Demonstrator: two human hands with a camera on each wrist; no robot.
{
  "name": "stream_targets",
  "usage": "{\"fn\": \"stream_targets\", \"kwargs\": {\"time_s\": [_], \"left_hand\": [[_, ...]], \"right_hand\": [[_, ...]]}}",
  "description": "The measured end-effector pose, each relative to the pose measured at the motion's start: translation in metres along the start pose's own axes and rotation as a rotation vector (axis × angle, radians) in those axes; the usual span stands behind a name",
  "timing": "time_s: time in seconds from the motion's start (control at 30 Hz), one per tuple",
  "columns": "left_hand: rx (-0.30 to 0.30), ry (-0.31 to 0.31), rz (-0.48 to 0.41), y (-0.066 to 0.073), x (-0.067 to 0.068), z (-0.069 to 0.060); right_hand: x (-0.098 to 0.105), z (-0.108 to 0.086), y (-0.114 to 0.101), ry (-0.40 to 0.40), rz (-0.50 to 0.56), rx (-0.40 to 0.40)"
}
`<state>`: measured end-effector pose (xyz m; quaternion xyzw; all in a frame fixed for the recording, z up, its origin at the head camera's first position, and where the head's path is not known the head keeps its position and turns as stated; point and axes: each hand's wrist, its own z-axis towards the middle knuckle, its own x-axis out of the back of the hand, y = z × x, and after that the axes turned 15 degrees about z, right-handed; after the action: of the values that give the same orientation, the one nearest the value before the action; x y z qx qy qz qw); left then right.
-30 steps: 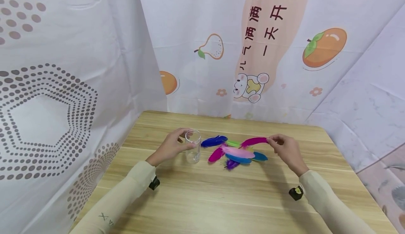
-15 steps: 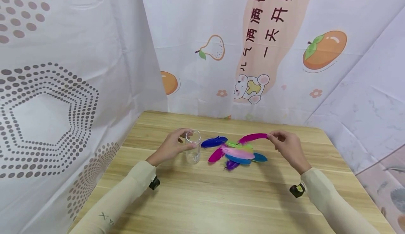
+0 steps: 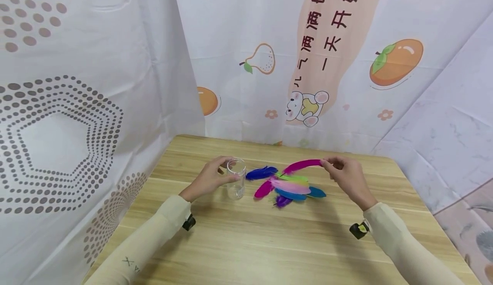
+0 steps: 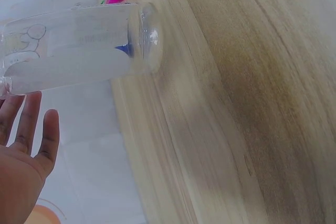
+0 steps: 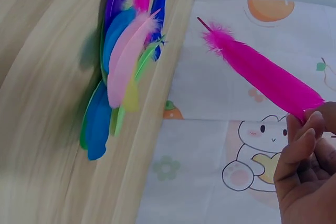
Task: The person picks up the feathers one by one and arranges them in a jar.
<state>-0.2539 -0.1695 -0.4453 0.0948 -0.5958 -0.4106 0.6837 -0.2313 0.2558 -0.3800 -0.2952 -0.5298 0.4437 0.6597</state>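
Note:
A clear glass jar (image 3: 236,186) stands upright on the wooden table, its mouth upward. My left hand (image 3: 211,177) holds it near the rim, thumb in front and fingers behind; in the left wrist view, several of that hand's fingers (image 4: 50,140) stretch out beside the glass. Between thumb and fingertips, my right hand (image 3: 346,178) pinches the tip of a magenta feather (image 5: 262,77). The feather's quill end points left, above the pile. Beneath it lie a pink feather (image 3: 290,186), a dark blue feather (image 3: 262,173), a purple feather (image 3: 283,201) and several others, partly overlapping.
The wooden table (image 3: 246,242) reaches back to a printed white curtain (image 3: 231,105). Another patterned cloth (image 3: 50,148) hangs along the left side. A small black wrist camera (image 3: 359,230) sits under the right cuff.
My right hand has moved slightly left and up, carrying the magenta feather toward the jar and higher over the pile. The left hand and the jar have stayed in place.

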Motion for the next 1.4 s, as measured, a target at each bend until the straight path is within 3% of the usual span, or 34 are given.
{"fn": "stream_targets", "kwargs": {"time_s": [1.4], "left_hand": [[0.022,-0.006,-0.016,-0.001,-0.001,-0.001]], "right_hand": [[-0.042,0.027,-0.053,-0.045,0.095,0.135]]}}
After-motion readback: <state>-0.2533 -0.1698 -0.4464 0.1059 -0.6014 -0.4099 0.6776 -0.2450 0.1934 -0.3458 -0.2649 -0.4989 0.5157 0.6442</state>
